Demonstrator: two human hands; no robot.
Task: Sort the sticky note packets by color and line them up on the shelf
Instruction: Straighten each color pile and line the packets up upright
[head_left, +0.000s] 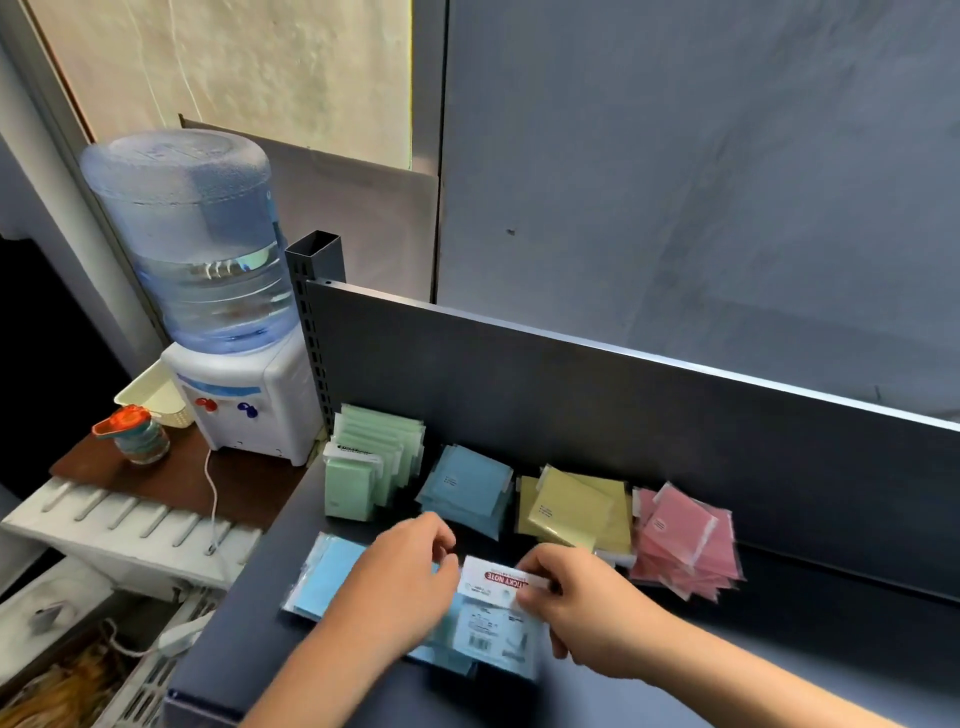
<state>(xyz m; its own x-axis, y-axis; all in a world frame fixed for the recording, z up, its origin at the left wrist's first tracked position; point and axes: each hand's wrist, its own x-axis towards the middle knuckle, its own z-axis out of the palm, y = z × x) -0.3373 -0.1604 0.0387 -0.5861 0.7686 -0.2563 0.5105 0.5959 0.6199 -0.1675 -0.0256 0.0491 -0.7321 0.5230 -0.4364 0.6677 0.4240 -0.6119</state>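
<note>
Sticky note packets lie sorted by colour along the back of the dark shelf (779, 649). Green packets (371, 467) stand lined up at the left. Beside them lie a blue pile (467, 491), a yellow pile (576, 512) and a pink pile (685, 543). Near the front edge several more blue packets (327, 577) are spread flat. My left hand (400, 577) rests on them with curled fingers. My right hand (587, 608) pinches the white "Sticky Note" header of a blue packet (491, 623) that lies label up between both hands.
A water dispenser (234, 332) with a large bottle stands left of the shelf on a brown board, with a small jar (137, 436) and a cream basket (150, 400) beside it. The shelf's back panel (623, 410) rises behind the piles. White racks sit below left.
</note>
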